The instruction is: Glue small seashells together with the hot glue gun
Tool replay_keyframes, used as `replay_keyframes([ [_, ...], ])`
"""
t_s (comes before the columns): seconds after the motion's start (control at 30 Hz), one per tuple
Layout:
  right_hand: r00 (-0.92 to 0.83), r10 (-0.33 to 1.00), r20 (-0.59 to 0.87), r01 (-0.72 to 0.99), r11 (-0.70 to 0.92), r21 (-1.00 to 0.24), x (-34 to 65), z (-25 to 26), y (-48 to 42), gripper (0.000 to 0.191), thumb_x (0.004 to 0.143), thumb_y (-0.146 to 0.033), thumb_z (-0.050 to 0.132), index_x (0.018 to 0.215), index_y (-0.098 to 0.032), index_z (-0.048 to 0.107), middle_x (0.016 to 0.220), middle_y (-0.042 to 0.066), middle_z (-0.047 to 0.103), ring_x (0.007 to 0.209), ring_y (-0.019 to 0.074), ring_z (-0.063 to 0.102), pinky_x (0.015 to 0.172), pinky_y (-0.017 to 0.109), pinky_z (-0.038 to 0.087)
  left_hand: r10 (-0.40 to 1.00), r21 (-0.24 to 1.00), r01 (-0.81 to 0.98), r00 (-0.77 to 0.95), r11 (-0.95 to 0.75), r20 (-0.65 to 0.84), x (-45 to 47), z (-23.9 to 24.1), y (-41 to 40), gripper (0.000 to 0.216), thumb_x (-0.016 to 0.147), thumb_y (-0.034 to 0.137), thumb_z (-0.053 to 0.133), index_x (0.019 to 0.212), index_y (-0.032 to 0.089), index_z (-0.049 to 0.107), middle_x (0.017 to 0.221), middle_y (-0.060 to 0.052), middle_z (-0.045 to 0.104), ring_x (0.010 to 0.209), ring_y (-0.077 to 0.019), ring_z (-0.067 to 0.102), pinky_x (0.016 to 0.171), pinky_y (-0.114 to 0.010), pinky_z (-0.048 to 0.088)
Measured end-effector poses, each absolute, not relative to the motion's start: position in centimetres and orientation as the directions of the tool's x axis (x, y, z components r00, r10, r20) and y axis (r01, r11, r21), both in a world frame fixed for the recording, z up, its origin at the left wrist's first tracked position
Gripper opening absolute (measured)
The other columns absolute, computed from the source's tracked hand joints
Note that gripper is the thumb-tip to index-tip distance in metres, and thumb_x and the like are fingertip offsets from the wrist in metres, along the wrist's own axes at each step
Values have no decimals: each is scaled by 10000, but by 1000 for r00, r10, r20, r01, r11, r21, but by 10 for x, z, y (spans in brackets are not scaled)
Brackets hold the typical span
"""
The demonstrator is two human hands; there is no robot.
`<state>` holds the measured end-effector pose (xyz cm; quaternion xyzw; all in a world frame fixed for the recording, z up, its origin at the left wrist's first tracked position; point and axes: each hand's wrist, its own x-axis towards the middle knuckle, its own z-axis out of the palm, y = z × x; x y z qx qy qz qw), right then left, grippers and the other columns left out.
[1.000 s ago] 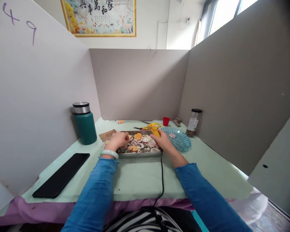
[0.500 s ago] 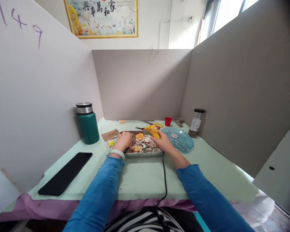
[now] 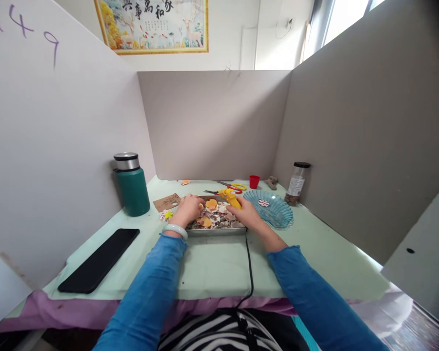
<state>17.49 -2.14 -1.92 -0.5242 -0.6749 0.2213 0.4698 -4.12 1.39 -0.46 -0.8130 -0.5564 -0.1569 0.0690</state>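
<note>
Showing both hands at a metal tray (image 3: 215, 230) of shells (image 3: 214, 218) near the middle of the table (image 3: 212, 273). The right hand (image 3: 246, 213) was clenched round a yellow glue gun (image 3: 231, 197), which was held over the tray's far right corner. Its black cord (image 3: 249, 263) ran back over the near table edge. The left hand (image 3: 188, 209) lay curled on the shells at the tray's left end; whether its fingers gripped one could not be told. A blue glass dish (image 3: 276, 210) stood just right of the tray, with a green flask (image 3: 132, 187) and a black phone (image 3: 98, 261) to the left.
</note>
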Motion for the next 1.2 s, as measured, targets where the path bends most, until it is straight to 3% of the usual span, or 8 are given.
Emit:
replay_keyframes([
  [0.13, -16, 914, 406, 489, 361, -794, 175, -21, -20, 349, 700, -381, 570, 973, -171, 631, 763, 12, 625, 686, 172, 555, 620, 268, 415, 926, 57, 952, 277, -300, 255, -42, -4, 12, 277, 739, 142, 548, 917, 249, 730, 985, -108, 687, 1012, -270, 556, 877, -332, 382],
  [0.27, -21, 911, 412, 479, 370, -796, 175, -23, -19, 365, 698, -383, 575, 987, -165, 631, 778, 13, 626, 676, 164, 546, 607, 261, 408, 941, 39, 993, 96, -114, 324, -44, 4, 5, 183, 716, 178, 589, 827, 185, 735, 869, -150, 683, 987, -301, 565, 873, -360, 388],
  [0.33, -14, 914, 406, 469, 365, -804, 175, -22, -19, 376, 696, -390, 578, 990, -161, 630, 764, 10, 623, 665, 162, 541, 601, 259, 405, 932, 92, 984, 114, -154, 343, -42, 5, 3, 218, 728, 199, 582, 885, 188, 732, 898, -140, 682, 976, -286, 568, 864, -345, 398],
  [0.43, -11, 918, 397, 456, 357, -815, 176, -21, -20, 375, 692, -407, 584, 969, -160, 632, 701, -2, 605, 637, 160, 530, 592, 260, 400, 893, 142, 916, 317, -376, 319, -31, 2, 2, 260, 746, 207, 556, 942, 226, 726, 927, -86, 687, 947, -227, 575, 855, -285, 407],
  [0.53, -8, 918, 397, 446, 359, -820, 176, -21, -21, 366, 687, -413, 589, 946, -159, 636, 666, -7, 592, 621, 160, 521, 593, 266, 396, 820, 62, 841, 505, -538, 271, -14, -6, 1, 256, 741, 215, 561, 934, 242, 727, 909, -72, 693, 953, -229, 569, 856, -293, 410],
  [0.7, -4, 911, 412, 432, 373, -821, 175, -20, -23, 354, 679, -404, 597, 933, -161, 642, 675, -4, 595, 626, 161, 521, 599, 272, 397, 860, -7, 886, 452, -463, 238, -2, -12, 2, 222, 714, 158, 561, 836, 208, 739, 868, -114, 695, 913, -261, 598, 808, -330, 423],
  [1.03, -2, 911, 412, 419, 375, -827, 175, -20, -22, 334, 676, -398, 603, 911, -163, 643, 642, -16, 578, 611, 151, 513, 592, 267, 394, 893, 369, 864, 178, -343, 413, -21, 0, 2, 87, 703, 212, 630, 763, 178, 682, 772, -74, 695, 754, -211, 620, 705, -291, 436],
  [1.2, -6, 915, 404, 397, 373, -839, 176, -20, -23, 285, 687, -403, 607, 853, -172, 616, 607, -26, 554, 562, 136, 492, 540, 255, 377, 951, 766, 564, 152, -308, 270, -14, 0, 1, 103, 710, 241, 667, 732, 143, 645, 629, -44, 650, 545, -150, 594, 578, -269, 465],
])
